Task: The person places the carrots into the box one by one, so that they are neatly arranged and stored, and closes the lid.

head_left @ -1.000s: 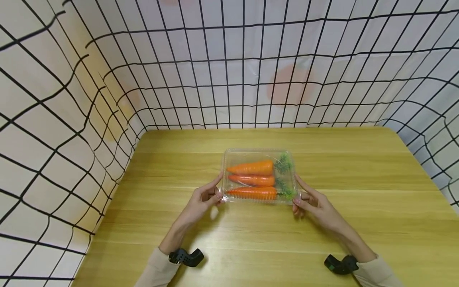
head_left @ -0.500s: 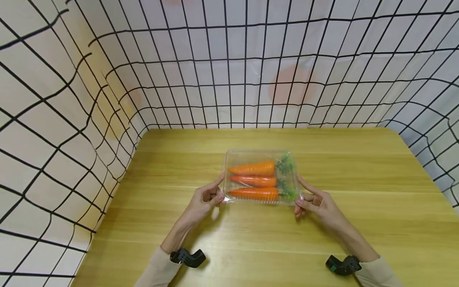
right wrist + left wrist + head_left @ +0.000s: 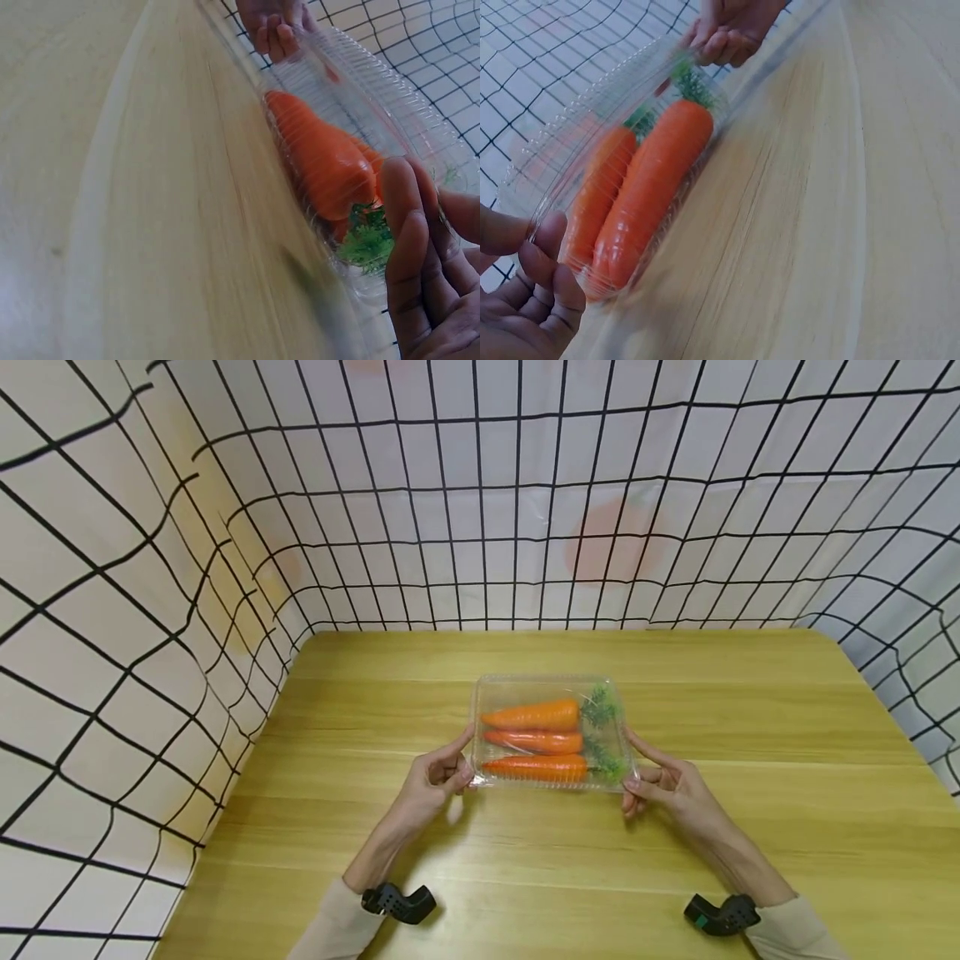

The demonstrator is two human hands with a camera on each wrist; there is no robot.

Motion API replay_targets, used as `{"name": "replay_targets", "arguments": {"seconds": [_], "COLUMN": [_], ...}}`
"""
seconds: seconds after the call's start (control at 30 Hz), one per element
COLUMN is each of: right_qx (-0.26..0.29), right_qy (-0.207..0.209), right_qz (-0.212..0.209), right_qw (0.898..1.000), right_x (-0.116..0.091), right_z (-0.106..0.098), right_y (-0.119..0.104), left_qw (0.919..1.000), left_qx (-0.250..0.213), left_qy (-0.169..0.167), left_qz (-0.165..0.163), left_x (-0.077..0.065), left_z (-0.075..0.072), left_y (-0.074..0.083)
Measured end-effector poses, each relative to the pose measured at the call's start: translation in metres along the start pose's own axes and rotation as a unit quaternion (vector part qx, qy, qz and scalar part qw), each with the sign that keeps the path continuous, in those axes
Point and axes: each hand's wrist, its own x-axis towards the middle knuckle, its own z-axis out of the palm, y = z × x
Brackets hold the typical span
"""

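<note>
Between my hands is a clear plastic clamshell box [image 3: 517, 689], its lid down over three carrots [image 3: 534, 742] with green tops [image 3: 600, 706]. My left hand [image 3: 429, 783] pinches the near left corner of its rim between thumb and fingers. At the near right corner, my right hand [image 3: 672, 789] pinches the rim the same way. In the left wrist view, the fingers [image 3: 544, 262] grip the thin edge of the clear box [image 3: 630, 86]. The right wrist view has the right hand [image 3: 431, 262] on the rim beside the green tops [image 3: 367, 240].
A wooden table [image 3: 525, 860] lies under the box. Black netting [image 3: 480, 493] over white sheeting rises behind the table and along both sides. Each wrist wears a black camera mount, the left mount [image 3: 399, 903] and the right mount [image 3: 722, 914].
The box and both hands appear slightly further right and lower in the head view, and the netting and table have shifted a little too. Both hands keep their hold on the corners.
</note>
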Motion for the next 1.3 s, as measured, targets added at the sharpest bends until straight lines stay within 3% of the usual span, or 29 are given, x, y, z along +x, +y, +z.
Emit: {"name": "replay_targets", "arguments": {"seconds": [0.2, 0.37, 0.6, 0.77, 1.0, 1.3], "right_qx": [-0.030, -0.018, -0.010, -0.009, -0.020, -0.039], "right_qy": [-0.024, -0.040, -0.012, -0.003, -0.019, -0.039], "right_qz": [0.015, -0.022, -0.031, -0.031, -0.013, -0.007], "right_qw": [0.999, 0.999, 0.999, 0.999, 1.000, 0.998], "right_x": [0.0024, 0.0037, 0.0020, 0.0030, 0.0021, 0.0008], "right_z": [-0.0014, -0.0039, -0.0047, -0.0033, -0.0042, -0.0069], "right_y": [-0.0004, 0.0038, 0.0054, 0.0049, 0.0008, -0.0035], "left_qw": [0.9997, 0.9998, 0.9999, 0.9997, 0.9999, 0.9997], "left_qx": [-0.009, -0.007, 0.006, 0.003, -0.013, 0.014], "left_qy": [0.003, -0.002, 0.008, 0.019, 0.008, -0.001], "left_qz": [-0.022, -0.021, 0.011, 0.015, -0.001, -0.021], "left_x": [0.0012, 0.0015, 0.0012, 0.0012, 0.0013, 0.0008], "left_z": [-0.0036, -0.0040, 0.0007, 0.0031, 0.0008, -0.0003], "left_y": [0.0009, 0.0004, -0.0009, -0.0009, -0.0003, 0.0006]}}
